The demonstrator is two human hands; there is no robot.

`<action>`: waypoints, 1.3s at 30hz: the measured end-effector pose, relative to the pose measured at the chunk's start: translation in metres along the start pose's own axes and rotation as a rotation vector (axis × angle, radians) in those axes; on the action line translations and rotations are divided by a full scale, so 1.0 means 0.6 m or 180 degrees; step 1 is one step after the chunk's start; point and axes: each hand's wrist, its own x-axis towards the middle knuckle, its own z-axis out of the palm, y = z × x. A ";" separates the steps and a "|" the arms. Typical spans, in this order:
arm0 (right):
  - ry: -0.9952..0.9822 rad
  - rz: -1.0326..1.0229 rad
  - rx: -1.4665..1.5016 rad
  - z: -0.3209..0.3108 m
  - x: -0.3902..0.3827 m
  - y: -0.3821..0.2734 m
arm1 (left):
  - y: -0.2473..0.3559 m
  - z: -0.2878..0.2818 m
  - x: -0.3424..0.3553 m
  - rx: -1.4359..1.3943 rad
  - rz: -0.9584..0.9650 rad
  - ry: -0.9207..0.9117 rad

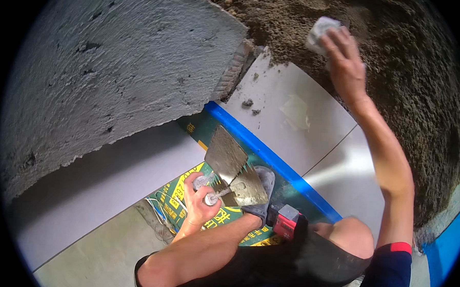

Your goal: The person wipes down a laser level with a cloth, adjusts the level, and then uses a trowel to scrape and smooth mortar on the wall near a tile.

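Observation:
My left hand (pixel 200 206) is closed round the pale handles of two metal trowels, held low beside my sandalled foot (pixel 264 183). One has a flat, mortar-smeared blade (pixel 226 152). The other, a notched trowel (pixel 247 188), has toothed edges and partly overlaps it. Stretched far to the upper right, my right hand (pixel 347 71) grips a crumpled white cloth or wad (pixel 322 33), whose exact kind is blurred. This hand is above the rough brown mortar bed (pixel 397 74), past the edge of a white floor tile (pixel 278 94); whether the wad touches the mortar, I cannot tell.
Dark mortar crumbs (pixel 248 103) lie on the tile. A blue strip (pixel 270 151) borders a green printed floor sheet (pixel 179 190). Rough grey cement (pixel 126 62) fills the upper left. Loose wires (pixel 161 215) lie beside the sheet. A red device (pixel 286 225) is near my leg.

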 end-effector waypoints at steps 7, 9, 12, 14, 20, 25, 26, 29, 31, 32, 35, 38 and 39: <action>-0.1614 -0.1035 0.2100 0.000 -0.172 -0.238 | 0.018 -0.002 -0.001 -0.0063 0.0037 0.0222; -0.1913 -0.1543 0.2253 0.030 -0.243 -0.315 | 0.015 0.000 0.002 -0.0075 0.0078 0.0287; -0.1992 -0.1620 0.2288 0.096 -0.235 -0.339 | 0.024 -0.012 0.002 0.0019 0.0071 0.0171; -0.2007 -0.1207 0.2246 0.127 -0.168 -0.310 | 0.025 -0.008 -0.007 -0.0003 -0.0057 0.0107; -0.0285 -0.0003 0.0283 0.126 0.034 -0.029 | 0.032 0.010 -0.004 -0.0149 0.0085 0.0037; 0.0421 0.0199 0.0326 -0.002 0.072 -0.054 | 0.050 0.015 0.012 -0.0297 0.0061 -0.0010; 0.0309 0.0146 0.0779 0.014 0.044 -0.088 | 0.050 0.012 0.010 -0.0256 0.0064 0.0018; -0.0771 -0.0524 0.1179 0.043 -0.098 -0.216 | 0.046 0.013 0.009 -0.0221 0.0120 0.0042; -0.1567 -0.0943 0.1651 0.057 -0.194 -0.294 | 0.047 0.014 0.013 -0.0182 0.0111 0.0060; -0.1699 -0.1068 0.1650 0.070 -0.211 -0.303 | 0.047 0.014 0.011 -0.0247 0.0056 0.0042; -0.1905 -0.0797 0.1845 0.108 -0.216 -0.308 | 0.046 0.011 0.009 -0.0157 0.0195 0.0044; -0.1243 0.0021 0.1310 0.169 -0.091 -0.186 | 0.052 0.019 -0.004 -0.0177 0.0109 -0.0008; -0.0602 -0.0070 0.0751 0.168 -0.034 -0.134 | 0.050 0.018 0.002 -0.0189 0.0110 0.0015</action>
